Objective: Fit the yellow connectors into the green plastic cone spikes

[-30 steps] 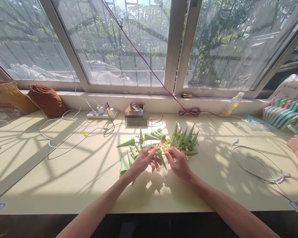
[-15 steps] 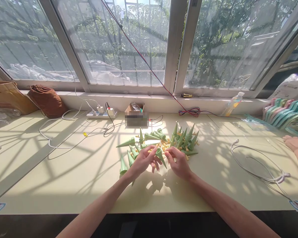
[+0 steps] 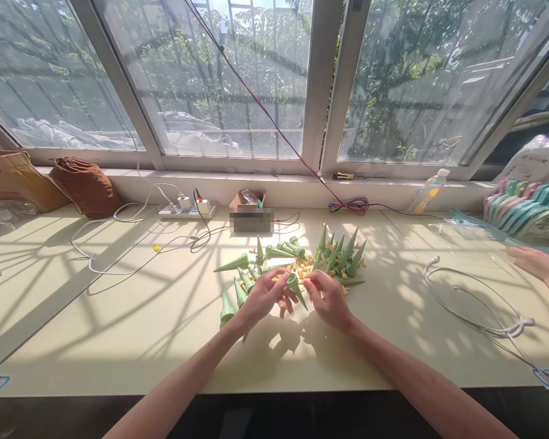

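Between thumb and fingers, my left hand [image 3: 271, 294] grips a green plastic cone [image 3: 296, 289], its wide open end up and its point slanting down to the right. Close beside it, my right hand [image 3: 327, 296] is closed in a pinch near the cone's rim; what sits in its fingertips is too small to make out. Behind both hands lie several small yellow pieces [image 3: 303, 266]. Several more green cones [image 3: 341, 251] stand in a cluster at the right with yellow pieces among them. Other loose green cones [image 3: 239, 291] lie or stand at the left.
A small cardboard box [image 3: 251, 201], a power strip [image 3: 187, 211] and a brown bag [image 3: 86, 186] line the window side. A coiled white cable [image 3: 473, 299] lies at right. Another person's hand [image 3: 533, 261] rests near teal and pink items [image 3: 528, 207]. A bottle [image 3: 429, 192] leans by the sill.
The other person's hand at the right edge has moved left, further over the table. My two hands and the held cone stay almost in place.
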Tool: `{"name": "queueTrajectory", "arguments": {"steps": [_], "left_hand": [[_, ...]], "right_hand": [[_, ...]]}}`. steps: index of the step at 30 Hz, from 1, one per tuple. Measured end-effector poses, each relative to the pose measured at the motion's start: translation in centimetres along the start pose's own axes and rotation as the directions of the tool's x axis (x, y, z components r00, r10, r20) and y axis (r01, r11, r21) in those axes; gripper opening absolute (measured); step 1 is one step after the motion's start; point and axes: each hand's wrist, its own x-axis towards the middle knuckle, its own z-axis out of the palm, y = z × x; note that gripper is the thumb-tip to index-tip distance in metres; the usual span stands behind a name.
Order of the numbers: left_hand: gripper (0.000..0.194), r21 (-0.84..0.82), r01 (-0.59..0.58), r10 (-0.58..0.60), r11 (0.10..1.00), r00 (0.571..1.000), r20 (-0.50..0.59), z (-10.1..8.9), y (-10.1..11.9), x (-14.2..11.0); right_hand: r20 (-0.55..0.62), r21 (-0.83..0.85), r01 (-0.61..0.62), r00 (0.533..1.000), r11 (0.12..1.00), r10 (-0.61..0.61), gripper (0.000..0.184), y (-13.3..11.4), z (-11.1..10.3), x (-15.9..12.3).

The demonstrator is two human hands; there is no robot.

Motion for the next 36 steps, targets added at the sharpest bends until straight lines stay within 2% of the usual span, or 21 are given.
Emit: {"name": "queueTrajectory", "arguments": {"steps": [36], "left_hand": [[0.039, 0.018, -0.018, 0.018, 1.000, 1.000, 0.017, -0.17, -0.12, -0.02]], "right_hand": [[0.019, 0.005, -0.042, 0.999, 0.999, 0.042, 0.018, -0.09, -0.02, -0.03]]}}
